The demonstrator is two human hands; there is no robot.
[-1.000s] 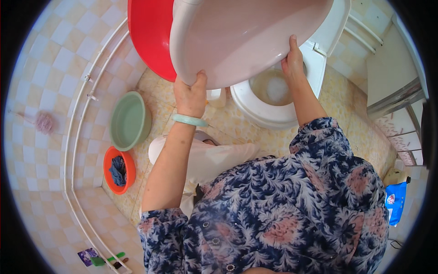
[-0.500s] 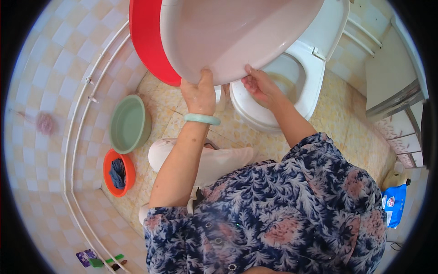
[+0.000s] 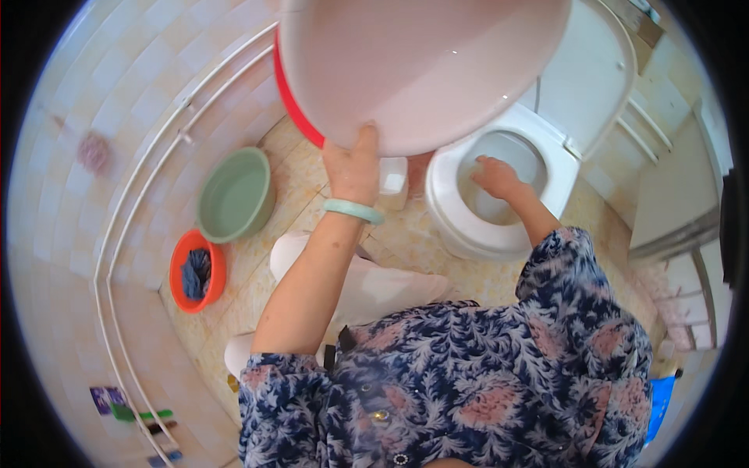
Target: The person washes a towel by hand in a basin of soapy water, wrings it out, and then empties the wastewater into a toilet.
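Observation:
My left hand [image 3: 353,173], with a pale green bangle [image 3: 353,210] on the wrist, grips the near rim of a large pale basin [image 3: 421,70]. Its thumb lies over the inner side. The basin is tilted and runs out of view at the top. Behind its left side shows a strip of red [image 3: 295,101], perhaps a second basin. My right hand [image 3: 499,179] is apart from the basin, over the bowl of the white toilet [image 3: 456,226]. Its fingers are loosely bent, with nothing visible in them. The toilet lid [image 3: 597,70] stands raised.
On the tiled floor at left are a green basin [image 3: 238,195] and a small orange basin [image 3: 178,273] holding dark cloth [image 3: 197,273]. A white container [image 3: 394,183] stands beside the toilet. White pipes [image 3: 109,249] run along the left wall; a cabinet [image 3: 675,187] is at right.
My right hand has let go of the basin's rim and moved right, over the toilet bowl. My left hand still grips the basin. The whole view has shifted, and less of the red shows.

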